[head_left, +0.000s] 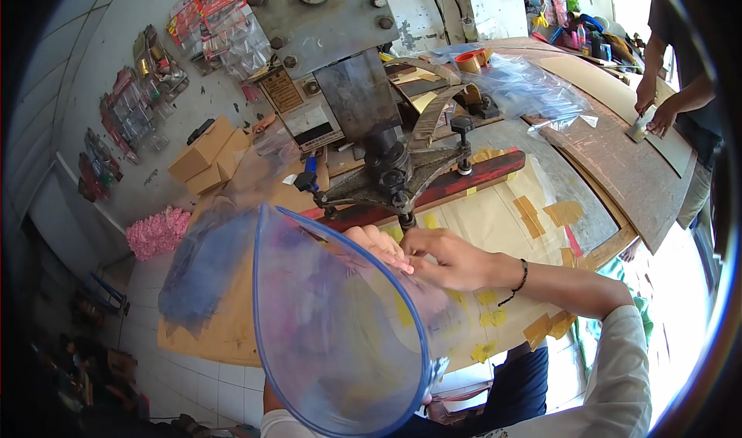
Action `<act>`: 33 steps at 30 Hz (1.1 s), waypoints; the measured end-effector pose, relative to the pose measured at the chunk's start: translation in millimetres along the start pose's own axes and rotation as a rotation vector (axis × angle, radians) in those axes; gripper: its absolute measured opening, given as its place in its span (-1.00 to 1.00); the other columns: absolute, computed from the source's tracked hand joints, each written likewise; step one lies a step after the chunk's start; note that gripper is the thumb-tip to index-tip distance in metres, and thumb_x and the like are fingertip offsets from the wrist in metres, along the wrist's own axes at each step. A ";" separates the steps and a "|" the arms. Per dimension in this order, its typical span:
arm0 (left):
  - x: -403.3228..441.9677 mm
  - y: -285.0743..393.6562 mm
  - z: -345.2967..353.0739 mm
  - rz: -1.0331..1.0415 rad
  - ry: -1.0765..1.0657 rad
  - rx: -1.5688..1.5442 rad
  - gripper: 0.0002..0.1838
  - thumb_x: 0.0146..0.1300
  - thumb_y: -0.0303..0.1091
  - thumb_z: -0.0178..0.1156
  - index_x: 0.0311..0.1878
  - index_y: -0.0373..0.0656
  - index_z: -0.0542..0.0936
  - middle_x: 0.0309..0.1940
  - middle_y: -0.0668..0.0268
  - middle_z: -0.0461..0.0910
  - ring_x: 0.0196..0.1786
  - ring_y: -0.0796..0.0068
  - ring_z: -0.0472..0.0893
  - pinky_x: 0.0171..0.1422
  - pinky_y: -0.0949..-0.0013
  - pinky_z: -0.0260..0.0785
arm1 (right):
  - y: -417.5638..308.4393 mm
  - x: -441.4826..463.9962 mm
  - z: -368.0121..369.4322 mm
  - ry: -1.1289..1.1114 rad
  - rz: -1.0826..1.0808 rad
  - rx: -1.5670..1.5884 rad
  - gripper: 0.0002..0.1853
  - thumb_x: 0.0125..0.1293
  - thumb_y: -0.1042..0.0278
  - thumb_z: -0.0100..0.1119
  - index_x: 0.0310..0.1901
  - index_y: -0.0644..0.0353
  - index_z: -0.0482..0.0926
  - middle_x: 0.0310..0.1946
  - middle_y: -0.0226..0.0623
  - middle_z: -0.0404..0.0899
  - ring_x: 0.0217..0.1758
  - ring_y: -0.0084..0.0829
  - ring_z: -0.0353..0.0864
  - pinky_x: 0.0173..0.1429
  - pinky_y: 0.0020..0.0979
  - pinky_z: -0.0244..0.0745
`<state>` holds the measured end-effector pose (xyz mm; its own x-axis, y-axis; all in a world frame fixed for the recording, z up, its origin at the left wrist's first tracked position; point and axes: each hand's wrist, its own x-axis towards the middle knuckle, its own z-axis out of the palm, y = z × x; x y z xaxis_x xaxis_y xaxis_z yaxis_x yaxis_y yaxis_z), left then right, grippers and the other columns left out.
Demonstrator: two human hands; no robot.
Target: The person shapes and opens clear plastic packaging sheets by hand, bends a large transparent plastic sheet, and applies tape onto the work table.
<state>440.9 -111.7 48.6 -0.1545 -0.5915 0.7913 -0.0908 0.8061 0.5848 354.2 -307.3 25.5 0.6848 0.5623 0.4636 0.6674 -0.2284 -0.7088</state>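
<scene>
A clear plastic piece with blue piping (340, 361) bulges in a loop in front of me, its lower end hanging past the table's front edge. My right hand (452, 259) has its fingers bent and pinched together at the plastic, just in front of the press. Close against it, my left hand (376, 246) is closed on the same plastic, partly seen through the clear sheet. The fingertips of both hands nearly meet. Above them stands the press head (390, 160), with a dark red bar (471, 179) across it.
Tan paper with yellow tape (495, 222) covers the worktable. Blue-tinted plastic sheets (205, 264) lie at left, clear plastic (525, 83) at back right. Cardboard boxes (209, 156) and a pink bundle (157, 233) are at left. Another person (684, 90) works over a board at right.
</scene>
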 end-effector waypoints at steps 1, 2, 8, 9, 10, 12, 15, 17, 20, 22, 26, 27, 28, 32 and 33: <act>-8.1 0.3 0.1 -0.003 0.098 0.061 -0.50 0.47 -0.19 0.03 0.30 -0.37 0.36 0.12 -0.13 0.54 0.11 -0.06 0.61 0.18 -0.05 0.48 | 1.3 1.1 -0.1 0.066 -0.037 -0.061 -0.54 0.58 0.10 -0.20 -0.06 0.40 0.53 -0.21 -0.04 0.57 -0.16 -0.14 0.56 -0.06 -0.22 0.45; -16.2 0.7 0.2 -0.012 0.195 0.120 -0.50 0.48 -0.14 0.02 0.28 -0.36 0.37 0.07 -0.11 0.57 0.06 -0.03 0.64 0.14 -0.03 0.50 | 1.1 0.7 -0.6 0.132 -0.063 -0.051 -0.55 0.57 0.09 -0.18 -0.05 0.40 0.53 -0.18 -0.05 0.57 -0.14 -0.15 0.57 -0.04 -0.23 0.46; -66.4 19.4 36.7 -0.136 1.206 0.662 -0.41 0.46 0.11 0.02 0.09 -0.35 0.44 -0.11 0.07 0.61 -0.07 0.26 0.63 0.08 0.25 0.43 | -2.5 -10.0 -14.2 0.254 -0.242 0.074 -0.33 0.34 -0.13 0.19 0.18 0.35 0.40 0.14 0.01 0.41 0.14 -0.13 0.48 0.20 -0.20 0.44; -41.4 24.1 47.2 -0.131 1.243 0.785 -0.37 0.43 0.20 0.00 0.04 -0.33 0.44 -0.14 0.14 0.60 -0.13 0.34 0.60 0.03 0.28 0.42 | -3.8 -11.2 -14.6 0.220 -0.265 0.040 -0.22 0.26 -0.19 0.28 0.24 0.35 0.35 0.20 0.03 0.35 0.21 -0.11 0.44 0.24 -0.18 0.42; -16.5 28.7 57.8 -0.130 1.284 0.906 -0.32 0.41 0.29 -0.01 -0.02 -0.30 0.45 -0.16 0.21 0.58 -0.19 0.42 0.58 -0.02 0.31 0.41 | -4.9 -11.8 -13.4 0.193 -0.247 0.007 -0.12 0.18 -0.22 0.35 0.28 0.35 0.31 0.25 0.04 0.31 0.26 -0.10 0.40 0.27 -0.16 0.39; -6.7 24.0 62.9 -0.101 1.243 1.037 -0.25 0.37 0.34 0.00 0.12 -0.30 0.37 -0.03 0.24 0.50 -0.05 0.44 0.50 0.12 0.31 0.35 | -7.1 -14.1 -8.4 0.144 -0.172 -0.057 0.06 0.04 -0.27 0.47 0.36 0.36 0.22 0.33 0.06 0.22 0.36 -0.08 0.33 0.34 -0.14 0.34; -17.7 29.1 74.6 -0.274 1.182 0.900 -0.07 0.29 0.38 0.07 0.38 -0.31 0.20 0.27 0.20 0.38 0.30 0.39 0.43 0.42 0.28 0.27 | -13.3 -10.9 -1.5 0.126 -0.052 -0.039 0.18 -0.09 -0.21 0.59 0.40 0.37 0.17 0.34 0.07 0.25 0.39 -0.04 0.32 0.40 -0.12 0.27; -10.3 29.8 76.8 -0.254 1.115 0.831 0.02 0.11 0.31 0.31 0.38 -0.29 0.18 0.22 0.18 0.42 0.19 0.38 0.49 0.32 0.29 0.35 | -18.9 -8.1 -0.7 0.150 -0.007 -0.025 0.16 -0.14 -0.13 0.64 0.38 0.38 0.21 0.30 0.04 0.33 0.35 -0.06 0.37 0.42 -0.13 0.24; 28.6 33.7 74.0 -0.155 0.879 0.850 0.16 -0.17 0.05 0.64 0.38 -0.26 0.15 0.17 0.13 0.47 0.04 0.38 0.60 0.16 0.31 0.47 | -24.0 -8.0 -4.5 0.230 -0.008 -0.023 0.00 -0.16 -0.01 0.69 0.27 0.38 0.39 0.15 -0.07 0.51 0.27 -0.16 0.47 0.41 -0.16 0.26; 25.7 41.6 72.0 -0.217 0.771 0.827 0.12 -0.16 -0.15 0.67 0.39 -0.27 0.15 0.23 0.08 0.44 0.06 0.34 0.62 0.20 0.30 0.48 | -25.0 -8.8 -3.7 0.276 -0.050 0.021 -0.17 -0.15 0.06 0.69 0.13 0.36 0.52 0.02 -0.15 0.61 0.20 -0.26 0.53 0.36 -0.18 0.31; 29.8 45.0 82.4 -0.232 0.817 0.687 -0.22 -0.03 -0.40 0.60 0.23 -0.29 0.36 0.06 0.14 0.58 -0.01 0.41 0.63 0.16 0.33 0.47 | -39.4 -8.5 -4.3 0.362 -0.021 0.095 -0.46 -0.06 0.23 0.64 -0.07 0.32 0.64 -0.15 -0.25 0.69 0.04 -0.43 0.62 0.20 -0.28 0.47; 25.2 48.8 76.8 -0.251 0.775 0.789 -0.33 0.00 -0.44 0.57 0.15 -0.29 0.43 -0.02 0.17 0.61 -0.03 0.44 0.64 0.14 0.36 0.47 | -41.6 -8.7 -6.9 0.334 0.001 0.120 -0.50 -0.03 0.28 0.61 -0.07 0.31 0.63 -0.18 -0.26 0.70 0.00 -0.45 0.64 0.15 -0.32 0.50; 24.1 50.2 74.0 -0.272 0.732 0.889 -0.45 0.03 -0.48 0.55 0.08 -0.29 0.50 -0.09 0.21 0.65 -0.06 0.48 0.64 0.11 0.38 0.47 | -42.2 -8.9 -9.1 0.307 0.026 0.147 -0.53 0.00 0.33 0.59 -0.07 0.31 0.63 -0.20 -0.27 0.71 -0.04 -0.47 0.65 0.11 -0.35 0.53; 26.2 36.6 81.4 -0.287 1.011 0.825 -0.56 0.06 -0.28 0.55 -0.10 -0.25 0.56 -0.25 0.37 0.59 -0.26 0.61 0.52 -0.12 0.49 0.37 | -37.9 -10.8 -12.4 0.327 0.079 0.215 -0.59 0.05 0.44 0.53 -0.05 0.30 0.61 -0.17 -0.29 0.70 -0.11 -0.51 0.66 0.03 -0.42 0.56; 26.5 34.1 79.9 -0.277 1.015 0.829 -0.57 0.09 -0.26 0.54 -0.09 -0.25 0.55 -0.26 0.37 0.58 -0.28 0.61 0.51 -0.15 0.50 0.35 | -37.1 -10.2 -11.1 0.342 0.083 0.234 -0.58 0.06 0.44 0.53 -0.04 0.30 0.61 -0.17 -0.30 0.70 -0.11 -0.52 0.66 0.04 -0.42 0.56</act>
<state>355.1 -98.4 75.2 0.7269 -0.1968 0.6579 -0.6219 0.2177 0.7522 325.7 -313.4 52.9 0.8176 0.2440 0.5216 0.5482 -0.0526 -0.8347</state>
